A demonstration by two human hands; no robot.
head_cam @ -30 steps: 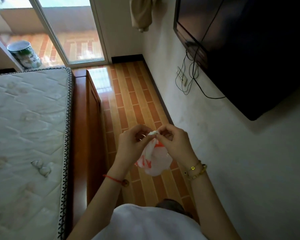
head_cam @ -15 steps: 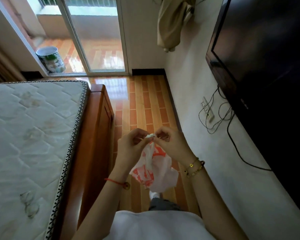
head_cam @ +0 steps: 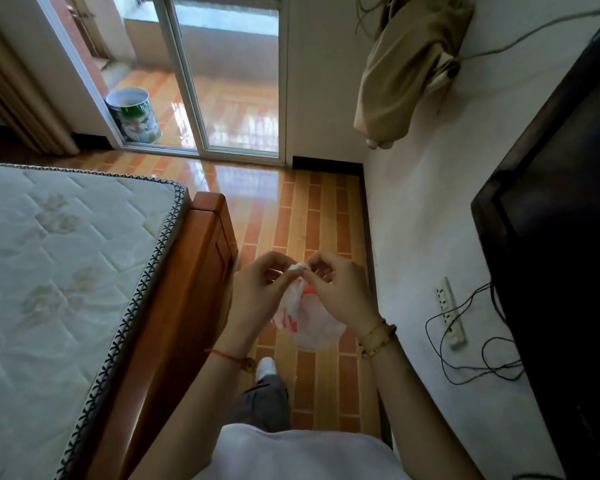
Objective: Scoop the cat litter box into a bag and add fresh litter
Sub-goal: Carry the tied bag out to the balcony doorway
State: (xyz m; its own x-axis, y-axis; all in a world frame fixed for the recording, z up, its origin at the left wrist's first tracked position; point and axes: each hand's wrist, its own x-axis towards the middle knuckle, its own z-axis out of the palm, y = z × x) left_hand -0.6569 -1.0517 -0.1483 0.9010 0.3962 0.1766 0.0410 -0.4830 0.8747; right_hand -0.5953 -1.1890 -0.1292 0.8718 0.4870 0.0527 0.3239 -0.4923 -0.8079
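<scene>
Container 1: plastic bag point(head_cam: 307, 320), white with red print. It hangs in front of the person's body, above the tiled floor point(head_cam: 312, 216). Contents cannot be determined (the film looks limp and translucent).

Container 2: round tin bucket point(head_cam: 134, 116), at 10 o'clock from the hands, standing at the sliding door point(head_cam: 229, 81) threshold. Its top is uncovered; what is inside cannot be told.

Grip state: the left hand point(head_cam: 257, 289) and right hand point(head_cam: 340, 292) meet fingertip to fingertip. Both have curled fingers pinching the bunched top edge of the bag.

Clearances: the floor forms a narrow lane running toward 12 o'clock. The wooden bed frame point(head_cam: 194, 289) borders it at 9 o'clock, carrying a mattress point(head_cam: 56, 271). The white wall point(head_cam: 413, 237) borders it at 3 o'clock, with a power strip point(head_cam: 451, 313) and a dark television point(head_cam: 561, 237) mounted on it. A beige cloth point(head_cam: 406, 71) hangs on the wall at 1 o'clock.

Orientation: the bag's long axis is vertical, with the gathered top uppermost and the body drooping toward 6 o'clock.
</scene>
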